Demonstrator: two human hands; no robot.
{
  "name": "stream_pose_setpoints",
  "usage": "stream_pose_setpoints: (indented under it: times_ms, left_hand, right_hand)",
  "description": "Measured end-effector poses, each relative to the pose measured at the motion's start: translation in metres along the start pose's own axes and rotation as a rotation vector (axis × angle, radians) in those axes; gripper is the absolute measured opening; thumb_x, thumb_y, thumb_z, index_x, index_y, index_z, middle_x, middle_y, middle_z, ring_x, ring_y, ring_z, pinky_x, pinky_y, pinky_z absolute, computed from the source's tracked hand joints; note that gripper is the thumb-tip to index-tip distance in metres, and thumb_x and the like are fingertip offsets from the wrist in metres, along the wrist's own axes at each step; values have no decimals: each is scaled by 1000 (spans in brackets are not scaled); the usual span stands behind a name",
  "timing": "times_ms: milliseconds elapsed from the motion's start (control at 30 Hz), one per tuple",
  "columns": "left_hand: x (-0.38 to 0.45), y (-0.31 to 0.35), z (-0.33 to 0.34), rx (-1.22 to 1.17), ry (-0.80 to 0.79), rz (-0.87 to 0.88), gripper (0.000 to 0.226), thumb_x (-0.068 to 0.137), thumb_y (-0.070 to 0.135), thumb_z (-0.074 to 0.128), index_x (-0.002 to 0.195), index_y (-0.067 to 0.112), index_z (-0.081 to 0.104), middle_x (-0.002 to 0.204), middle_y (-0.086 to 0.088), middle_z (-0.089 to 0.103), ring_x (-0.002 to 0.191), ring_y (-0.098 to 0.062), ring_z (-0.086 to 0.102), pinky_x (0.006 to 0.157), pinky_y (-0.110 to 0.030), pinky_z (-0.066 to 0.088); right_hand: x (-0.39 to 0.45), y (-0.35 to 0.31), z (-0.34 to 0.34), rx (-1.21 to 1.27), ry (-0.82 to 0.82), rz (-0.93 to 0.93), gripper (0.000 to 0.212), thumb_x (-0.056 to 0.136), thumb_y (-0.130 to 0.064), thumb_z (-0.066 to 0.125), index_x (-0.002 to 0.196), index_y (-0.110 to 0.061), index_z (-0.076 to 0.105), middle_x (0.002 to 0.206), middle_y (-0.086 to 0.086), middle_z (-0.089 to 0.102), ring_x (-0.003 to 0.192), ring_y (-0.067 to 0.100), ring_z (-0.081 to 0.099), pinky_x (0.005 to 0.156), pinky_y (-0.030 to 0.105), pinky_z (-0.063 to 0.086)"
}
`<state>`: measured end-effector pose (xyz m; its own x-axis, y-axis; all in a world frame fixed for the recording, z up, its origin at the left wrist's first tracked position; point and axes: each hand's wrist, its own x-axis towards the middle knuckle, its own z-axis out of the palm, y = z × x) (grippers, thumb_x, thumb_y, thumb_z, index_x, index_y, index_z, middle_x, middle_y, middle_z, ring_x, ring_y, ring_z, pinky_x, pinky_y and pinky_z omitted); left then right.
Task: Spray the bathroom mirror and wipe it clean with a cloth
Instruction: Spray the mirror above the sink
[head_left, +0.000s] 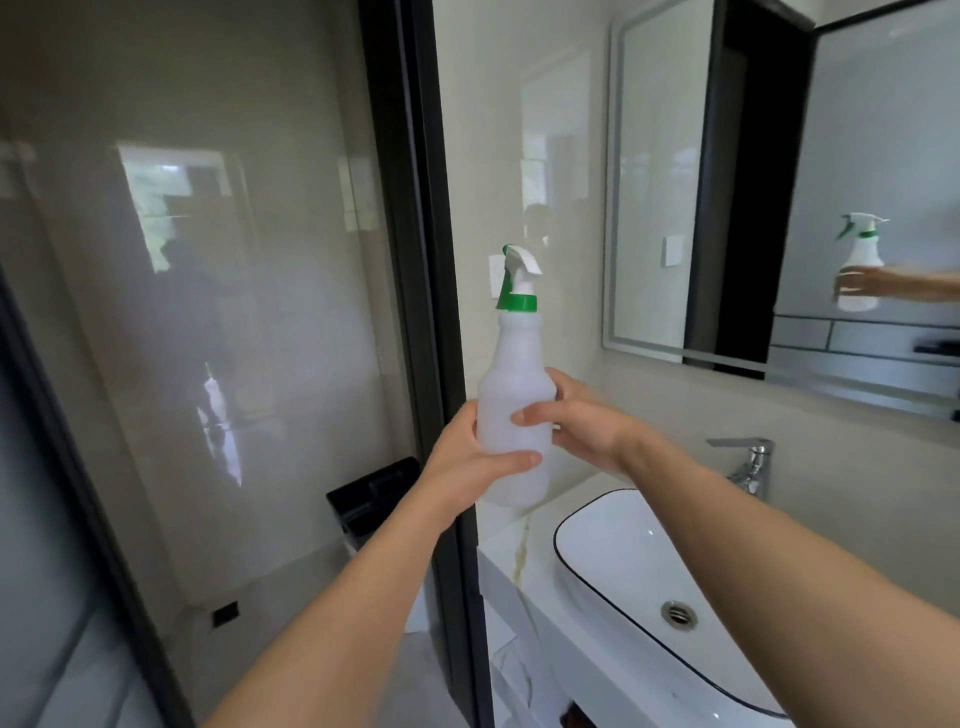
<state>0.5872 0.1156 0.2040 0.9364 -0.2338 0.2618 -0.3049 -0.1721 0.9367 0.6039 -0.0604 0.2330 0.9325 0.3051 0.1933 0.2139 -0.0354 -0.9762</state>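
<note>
A white spray bottle (514, 395) with a green collar and white trigger head stands upright in the air in front of me, above the left end of the counter. My left hand (470, 462) wraps its lower body from the left. My right hand (582, 421) grips its middle from the right, fingers across the front. The bathroom mirror (779, 182) hangs on the wall at the upper right and reflects the bottle and a hand. No cloth is in view.
A white basin (613, 551) with a dark rim sits on the white counter (498, 556) at the lower right, a chrome tap (748, 462) behind it. A dark-framed glass partition (431, 260) stands to the left. A black bin (374, 493) stands on the floor.
</note>
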Motion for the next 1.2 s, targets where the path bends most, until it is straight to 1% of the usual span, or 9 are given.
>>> stream_pose_setpoints:
  times_ms: [133, 267, 400, 567, 767, 900, 1000, 1067, 1200]
  left_hand:
    - [5, 11, 25, 53, 36, 15, 76, 54, 35, 89, 120, 30, 54, 113, 9, 68, 104, -11, 67, 87, -45, 59]
    - [15, 26, 61, 104, 133, 45, 72, 55, 44, 88, 114, 31, 47, 106, 13, 65, 96, -9, 65, 77, -40, 60]
    - [41, 38, 89, 290, 204, 72, 73, 55, 59, 79, 109, 31, 39, 104, 13, 61, 94, -14, 63, 73, -39, 57]
    - [100, 48, 113, 508, 277, 143, 84, 55, 76, 71, 114, 26, 36, 111, 7, 56, 105, -22, 61, 77, -39, 53]
    - [170, 50, 115, 641, 153, 330, 73, 71, 78, 61, 110, 22, 36, 114, 1, 59, 107, -27, 60, 75, -38, 49]
    - [218, 45, 100, 476, 6, 479, 59, 80, 79, 37, 90, 22, 51, 91, 4, 68, 86, -25, 65, 76, -44, 55]
    - [264, 56, 92, 177, 135, 531, 55, 87, 65, 38, 75, 14, 59, 73, -1, 66, 72, -27, 64, 73, -47, 56]
    - [300, 73, 91, -29, 139, 537, 39, 96, 48, 48, 77, 16, 61, 73, 0, 65, 68, -21, 60, 73, -40, 54]
    - [353, 117, 104, -254, -97, 527, 27, 100, 33, 52, 93, 14, 70, 78, 5, 65, 66, -12, 53, 67, -30, 42]
  right_hand:
    - [-22, -9, -18, 39, 80, -22, 65, 68, -11, 73, 130, -10, 52, 120, 13, 68, 109, 27, 68, 83, 34, 55]
    - [-28, -22, -41, 24, 144, -63, 63, 71, -13, 72, 131, -14, 52, 125, 14, 66, 113, 29, 66, 98, 46, 53]
    - [-12, -33, -66, -55, 250, -107, 53, 78, -34, 78, 125, -20, 59, 117, 8, 71, 107, 26, 69, 99, 52, 52]
    - [34, -54, -94, -131, 451, -213, 34, 85, -48, 71, 108, -23, 68, 101, 2, 76, 92, 20, 74, 88, 43, 59]
    - [73, -60, -139, -127, 536, -352, 12, 94, -29, 64, 101, -19, 66, 82, -8, 74, 75, 8, 72, 62, 20, 54]
    - [83, -55, -171, -135, 556, -334, 32, 90, -32, 68, 111, -9, 64, 97, 8, 71, 85, 22, 70, 73, 35, 57]
    - [82, -48, -193, -137, 574, -308, 36, 87, -34, 68, 113, -10, 63, 109, 20, 68, 93, 31, 68, 85, 48, 55]
    - [79, -44, -202, -153, 584, -296, 28, 90, -32, 66, 110, -13, 64, 110, 19, 68, 96, 30, 68, 86, 48, 55]
    - [74, -45, -205, -187, 614, -240, 34, 93, -29, 61, 118, -6, 59, 110, 15, 69, 96, 30, 68, 80, 40, 57]
